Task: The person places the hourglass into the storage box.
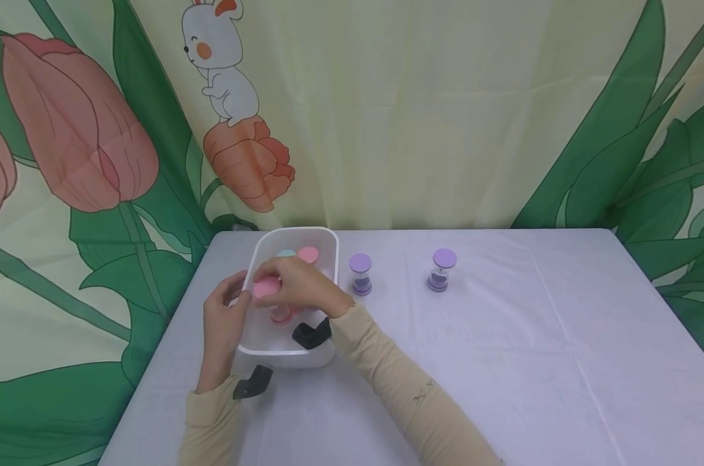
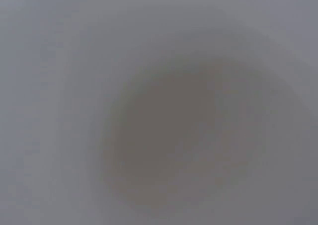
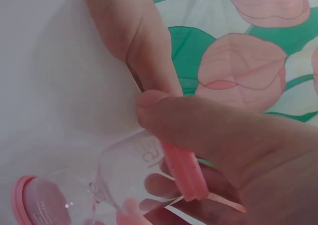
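Observation:
My right hand [image 1: 302,285] holds a pink hourglass [image 1: 267,287] by its cap, inside a white plastic box [image 1: 285,360]. In the right wrist view its thumb and fingers pinch the pink cap [image 3: 185,171]; the clear glass bulbs lie tilted, with pink sand at the far end. My left hand [image 1: 219,327] grips the box's left rim, thumb at the edge. Other hourglasses stand in the box, among them one with a pink cap [image 1: 308,254] and one with a blue-green cap [image 1: 286,253]; my right hand partly hides them. The left wrist view is only a grey blur.
Two purple hourglasses stand on the white-covered table [image 1: 503,362] to the right of the box: a nearer one [image 1: 360,272] and one farther right [image 1: 442,266]. A printed curtain [image 1: 422,129] hangs behind the table. Black wrist mounts [image 1: 312,334] stick out from both sleeves.

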Demonstrator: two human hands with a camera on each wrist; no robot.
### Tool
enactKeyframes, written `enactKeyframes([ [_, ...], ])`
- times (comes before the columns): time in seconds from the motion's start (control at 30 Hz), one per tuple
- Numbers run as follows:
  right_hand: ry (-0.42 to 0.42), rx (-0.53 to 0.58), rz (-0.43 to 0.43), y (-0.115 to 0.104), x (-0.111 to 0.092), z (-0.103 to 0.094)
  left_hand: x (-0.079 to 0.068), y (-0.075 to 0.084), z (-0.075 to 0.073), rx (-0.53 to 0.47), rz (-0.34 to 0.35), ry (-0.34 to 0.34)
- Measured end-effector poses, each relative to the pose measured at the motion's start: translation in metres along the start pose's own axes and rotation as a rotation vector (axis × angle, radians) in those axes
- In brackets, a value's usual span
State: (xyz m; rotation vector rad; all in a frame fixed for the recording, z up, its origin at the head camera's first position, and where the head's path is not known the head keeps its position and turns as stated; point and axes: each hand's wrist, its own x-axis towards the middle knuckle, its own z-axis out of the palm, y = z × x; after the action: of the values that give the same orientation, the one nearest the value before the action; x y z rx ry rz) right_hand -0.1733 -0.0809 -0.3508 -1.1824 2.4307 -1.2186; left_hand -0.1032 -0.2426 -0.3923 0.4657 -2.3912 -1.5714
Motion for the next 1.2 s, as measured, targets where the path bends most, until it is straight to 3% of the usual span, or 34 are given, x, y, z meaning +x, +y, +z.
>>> enactKeyframes([
  [0.8,-0.165,-0.074,0.0,0.007,0.005,0.003,0.0,0.0,0.0,-0.015,0.018,0.004],
  [1.2,-0.236,-0.081,-0.058,0.012,0.007,0.007,0.001,0.0,0.0,-0.015,-0.001,-0.005],
])
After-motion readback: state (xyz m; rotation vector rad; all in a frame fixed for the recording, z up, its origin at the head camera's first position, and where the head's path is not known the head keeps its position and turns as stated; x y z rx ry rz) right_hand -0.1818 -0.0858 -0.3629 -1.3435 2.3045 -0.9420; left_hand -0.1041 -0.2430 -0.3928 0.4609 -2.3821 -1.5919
